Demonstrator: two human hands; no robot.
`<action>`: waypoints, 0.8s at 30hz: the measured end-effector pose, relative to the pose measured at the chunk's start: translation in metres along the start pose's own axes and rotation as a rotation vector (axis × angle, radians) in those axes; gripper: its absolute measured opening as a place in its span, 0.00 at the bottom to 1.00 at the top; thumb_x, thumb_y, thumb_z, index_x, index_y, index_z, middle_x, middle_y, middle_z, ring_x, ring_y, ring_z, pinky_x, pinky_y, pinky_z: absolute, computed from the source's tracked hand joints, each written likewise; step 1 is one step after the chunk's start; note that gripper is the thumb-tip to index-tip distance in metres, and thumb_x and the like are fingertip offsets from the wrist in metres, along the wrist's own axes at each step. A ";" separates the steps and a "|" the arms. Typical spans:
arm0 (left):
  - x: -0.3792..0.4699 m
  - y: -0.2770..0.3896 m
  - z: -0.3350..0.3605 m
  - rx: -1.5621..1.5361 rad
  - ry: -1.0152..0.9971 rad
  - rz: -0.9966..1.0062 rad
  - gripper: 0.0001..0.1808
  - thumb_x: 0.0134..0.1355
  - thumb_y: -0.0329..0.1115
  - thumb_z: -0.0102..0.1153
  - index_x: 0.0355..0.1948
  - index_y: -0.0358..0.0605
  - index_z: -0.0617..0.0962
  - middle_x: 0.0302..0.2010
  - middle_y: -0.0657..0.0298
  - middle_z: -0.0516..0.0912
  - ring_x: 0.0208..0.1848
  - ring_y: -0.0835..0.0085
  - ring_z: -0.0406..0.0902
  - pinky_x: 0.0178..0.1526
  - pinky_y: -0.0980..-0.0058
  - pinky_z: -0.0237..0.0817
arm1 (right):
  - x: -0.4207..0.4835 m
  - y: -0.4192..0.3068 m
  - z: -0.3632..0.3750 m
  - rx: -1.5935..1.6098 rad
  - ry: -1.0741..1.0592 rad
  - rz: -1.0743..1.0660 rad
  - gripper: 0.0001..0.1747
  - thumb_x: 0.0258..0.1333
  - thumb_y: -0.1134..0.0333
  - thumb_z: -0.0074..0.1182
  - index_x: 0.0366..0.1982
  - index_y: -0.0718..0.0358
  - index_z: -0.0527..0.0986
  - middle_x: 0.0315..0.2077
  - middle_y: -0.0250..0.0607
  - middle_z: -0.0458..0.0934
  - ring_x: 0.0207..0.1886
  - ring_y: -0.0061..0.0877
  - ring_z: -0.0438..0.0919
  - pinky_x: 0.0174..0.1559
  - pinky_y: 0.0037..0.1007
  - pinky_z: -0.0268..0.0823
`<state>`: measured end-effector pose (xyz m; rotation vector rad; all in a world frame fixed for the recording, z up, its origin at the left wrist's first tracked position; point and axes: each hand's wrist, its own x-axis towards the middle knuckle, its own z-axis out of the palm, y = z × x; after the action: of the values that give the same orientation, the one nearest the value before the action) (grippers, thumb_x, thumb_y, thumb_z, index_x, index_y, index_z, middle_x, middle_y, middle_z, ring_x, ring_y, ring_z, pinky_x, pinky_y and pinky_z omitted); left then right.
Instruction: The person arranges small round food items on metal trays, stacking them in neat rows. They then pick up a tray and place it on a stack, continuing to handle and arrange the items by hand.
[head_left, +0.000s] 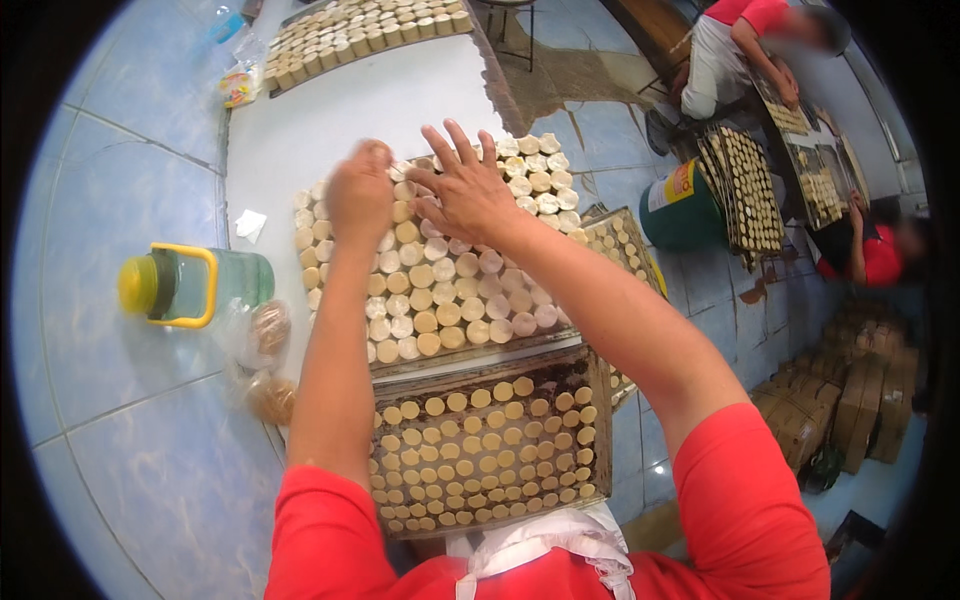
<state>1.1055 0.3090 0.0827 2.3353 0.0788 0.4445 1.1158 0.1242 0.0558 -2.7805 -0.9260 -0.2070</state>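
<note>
Both my hands are over the far part of a tray (480, 346) packed with rows of round, pale pieces, probably pastry or dough. My left hand (364, 187) is blurred, its fingers curled at the tray's far left part; whether it holds a piece cannot be told. My right hand (469, 180) lies palm down with its fingers spread, the thumb side towards the left hand, over the far rows. Nearer my body, a dark metal baking tray (602, 420) bears rows of thin, flat, pale discs set apart from one another.
At the left are a green bottle with a yellow handle (214, 285) and plastic bags (270, 326). Another loaded tray (367, 37) stands at the table's far end. Right are a green drum (679, 210), stacked trays (750, 187), cardboard boxes (795, 405) and two people in red shirts.
</note>
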 end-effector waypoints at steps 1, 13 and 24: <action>-0.001 -0.002 -0.002 0.099 -0.120 -0.051 0.16 0.83 0.44 0.50 0.44 0.51 0.86 0.36 0.55 0.91 0.41 0.46 0.88 0.45 0.51 0.77 | 0.001 -0.003 -0.001 0.024 0.008 0.006 0.30 0.79 0.38 0.49 0.72 0.42 0.78 0.85 0.50 0.54 0.89 0.55 0.43 0.83 0.72 0.36; -0.032 0.007 -0.023 -0.037 0.028 -0.020 0.17 0.82 0.46 0.51 0.44 0.50 0.87 0.33 0.53 0.89 0.37 0.48 0.87 0.44 0.50 0.76 | -0.023 -0.021 -0.006 0.026 -0.003 -0.002 0.23 0.80 0.45 0.52 0.67 0.42 0.78 0.83 0.49 0.58 0.87 0.55 0.48 0.82 0.71 0.39; -0.070 0.012 -0.035 -0.070 0.023 -0.108 0.17 0.81 0.44 0.53 0.47 0.49 0.89 0.36 0.50 0.91 0.40 0.47 0.89 0.45 0.49 0.76 | -0.053 -0.038 -0.009 0.125 0.055 -0.066 0.23 0.78 0.45 0.55 0.64 0.46 0.82 0.82 0.48 0.60 0.87 0.54 0.50 0.82 0.71 0.38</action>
<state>1.0269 0.3105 0.0939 2.2448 0.1965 0.4137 1.0507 0.1213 0.0593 -2.6193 -0.9824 -0.2265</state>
